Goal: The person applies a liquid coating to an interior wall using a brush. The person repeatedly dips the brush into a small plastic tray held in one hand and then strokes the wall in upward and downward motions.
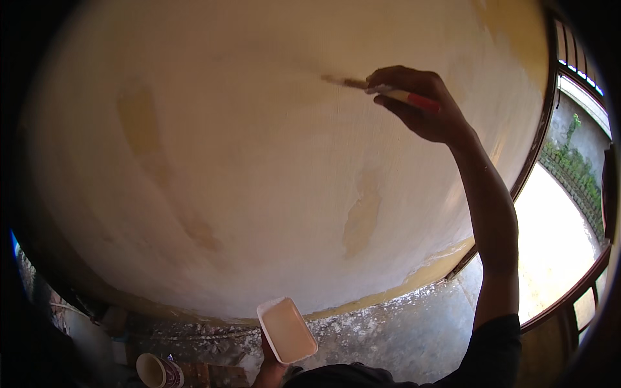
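My right hand (419,99) is raised at the upper right and grips a paintbrush (400,95) with a red-ended handle. The brush points left, and its blurred bristles are at the wall (262,160); whether they touch it is hard to tell. The wall is pale, with yellowish and tan patches. At the bottom, my left hand (271,368) holds a white rectangular plastic tub (287,332) from below and its left side. Pale, cream-looking liquid lies in the tub. Most of my left hand is hidden behind the tub.
An open bucket (157,371) stands at the lower left beside wooden boards (213,376). White flakes or splashes are scattered over the concrete floor (407,330) along the wall's foot. On the right, a dark door frame (533,150) borders an opening to a bright yard with plants.
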The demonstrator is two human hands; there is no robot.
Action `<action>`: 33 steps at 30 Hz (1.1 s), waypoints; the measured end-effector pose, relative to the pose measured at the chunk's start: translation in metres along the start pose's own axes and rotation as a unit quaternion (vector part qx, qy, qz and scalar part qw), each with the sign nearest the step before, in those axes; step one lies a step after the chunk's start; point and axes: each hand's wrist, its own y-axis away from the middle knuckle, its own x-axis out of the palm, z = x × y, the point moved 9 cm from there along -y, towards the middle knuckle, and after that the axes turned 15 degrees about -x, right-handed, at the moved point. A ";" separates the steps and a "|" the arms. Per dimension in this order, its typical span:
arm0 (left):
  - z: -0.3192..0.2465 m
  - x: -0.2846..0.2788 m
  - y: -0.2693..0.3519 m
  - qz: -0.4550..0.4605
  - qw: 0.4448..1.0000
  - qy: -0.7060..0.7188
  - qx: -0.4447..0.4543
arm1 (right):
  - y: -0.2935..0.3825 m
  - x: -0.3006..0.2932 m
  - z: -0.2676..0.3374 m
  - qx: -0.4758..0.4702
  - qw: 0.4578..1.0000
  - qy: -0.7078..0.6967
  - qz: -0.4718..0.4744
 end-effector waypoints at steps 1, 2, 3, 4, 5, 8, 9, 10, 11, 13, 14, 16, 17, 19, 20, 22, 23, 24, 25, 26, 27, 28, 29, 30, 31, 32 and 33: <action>0.001 -0.002 0.000 0.007 1.000 0.024 -0.011 | -0.025 -0.028 0.007 -0.084 0.993 0.070 -0.034; 0.001 -0.003 0.002 0.007 1.000 0.021 -0.016 | -0.042 -0.045 0.009 -0.117 0.980 0.150 -0.059; 0.001 -0.001 0.000 0.009 0.999 0.018 -0.025 | -0.052 -0.055 0.009 -0.151 0.961 0.223 -0.059; 0.002 0.004 0.000 0.008 0.999 0.014 -0.033 | -0.054 -0.053 0.000 -0.157 0.963 0.211 -0.056; 0.004 0.012 -0.001 0.016 0.999 0.027 -0.040 | -0.052 -0.048 -0.006 -0.163 0.965 0.199 -0.053; -0.001 0.035 0.005 0.022 0.998 0.044 -0.032 | -0.001 0.031 -0.010 -0.101 0.955 0.274 -0.060; -0.003 0.033 0.005 0.022 0.999 0.037 -0.020 | 0.021 0.062 -0.001 -0.082 0.959 0.265 -0.053; -0.006 0.033 0.004 0.023 0.999 0.029 -0.008 | 0.047 0.091 0.010 -0.084 0.956 0.274 -0.055; -0.005 0.037 -0.004 0.054 0.998 0.034 -0.020 | 0.076 0.115 0.020 -0.081 0.955 0.280 -0.055; -0.006 0.040 -0.007 0.103 0.993 0.047 -0.028 | 0.134 0.169 0.043 -0.097 0.954 0.277 -0.059; -0.010 0.046 -0.011 0.110 0.993 0.044 -0.028 | 0.165 0.197 0.051 -0.092 0.955 0.276 -0.052; -0.006 0.049 -0.012 0.116 0.991 0.053 -0.027 | 0.220 0.249 0.072 -0.063 0.969 0.237 -0.028; -0.006 0.045 -0.018 0.099 0.994 0.037 -0.013 | 0.256 0.276 0.078 -0.038 0.977 0.210 -0.006; -0.011 0.025 -0.018 0.044 0.999 -0.001 0.026 | 0.310 0.324 0.097 0.009 0.988 0.149 0.043; -0.011 0.019 -0.018 0.026 0.999 -0.012 0.034 | 0.332 0.342 0.110 0.018 0.989 0.126 0.075; -0.009 0.011 -0.019 -0.012 0.999 -0.031 0.042 | 0.373 0.363 0.126 0.053 0.991 0.056 0.109; -0.008 0.010 -0.018 -0.015 0.999 -0.026 0.039 | 0.387 0.371 0.132 0.070 0.990 0.020 0.124; -0.006 0.011 -0.019 -0.016 0.999 -0.020 0.031 | 0.403 0.375 0.137 0.093 0.985 -0.001 0.146; -0.004 0.013 -0.020 -0.018 1.000 -0.014 0.021 | 0.416 0.376 0.133 0.138 0.981 -0.028 0.134; -0.002 0.014 -0.019 -0.013 1.000 -0.012 0.019 | 0.426 0.374 0.128 0.196 0.969 -0.086 0.120; -0.001 0.016 -0.018 -0.007 1.000 -0.010 0.020 | 0.424 0.369 0.119 0.252 0.951 -0.143 0.106; 0.000 0.019 -0.019 -0.002 1.000 -0.008 0.017 | 0.414 0.353 0.110 0.316 0.934 -0.155 0.058; 0.003 0.021 -0.019 0.003 1.000 0.015 0.009 | 0.400 0.334 0.101 0.378 0.911 -0.166 0.012; 0.004 0.026 -0.022 0.010 0.999 0.037 0.001 | 0.393 0.316 0.090 0.438 0.881 -0.175 -0.035; 0.005 0.029 -0.023 0.014 0.998 0.060 -0.007 | 0.389 0.298 0.083 0.499 0.844 -0.182 -0.079; 0.007 0.029 -0.024 0.013 0.998 0.055 -0.011 | 0.370 0.276 0.082 0.494 0.841 -0.189 -0.113; 0.005 0.029 -0.028 0.013 0.999 0.048 -0.013 | 0.349 0.254 0.080 0.487 0.838 -0.195 -0.151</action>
